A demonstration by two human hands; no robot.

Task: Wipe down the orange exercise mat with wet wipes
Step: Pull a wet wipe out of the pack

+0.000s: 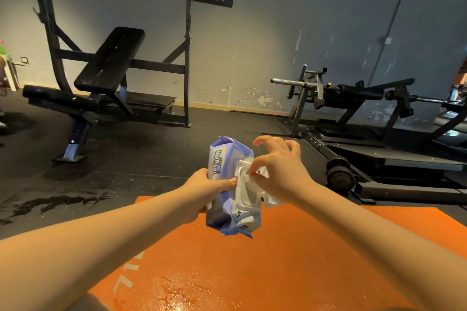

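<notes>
I hold the pack [223, 156] up in the middle of the frame, over the far edge of the mat [290, 260], where both hands can work on it in plain view. My left hand [207, 192] grips it from the left side, wrapped round its edge, with the thumb laid across the front just beside the opening. I judge this braces the soft pack so it neither folds nor follows the pull. My right hand [278, 171] comes in from the right and pinches a white wipe [243, 184] between thumb and forefinger at the opening. Its other fingers [267, 140] are fanned out and hold nothing. Part of the wipe hangs loose under that hand. As I read it, I am drawing a wipe out, and wiping with it is not yet begun.

The mat lies on the dark floor [151, 159] and fills the lower middle and lower right of the frame. Its far edge runs just below the pack, and its left edge slants toward the lower left. A wet sheen [177, 295] shows on it at the bottom centre.

Left of the mat the floor is open, with a wet patch [50, 203] at the middle left. The bench [108, 63] stands well apart at the upper left. The tight side is the right, where a machine [353, 98] and its weight plates [340, 177] sit near the mat's far right corner. I would keep strokes short there and sweep freely toward the left and toward myself.
</notes>
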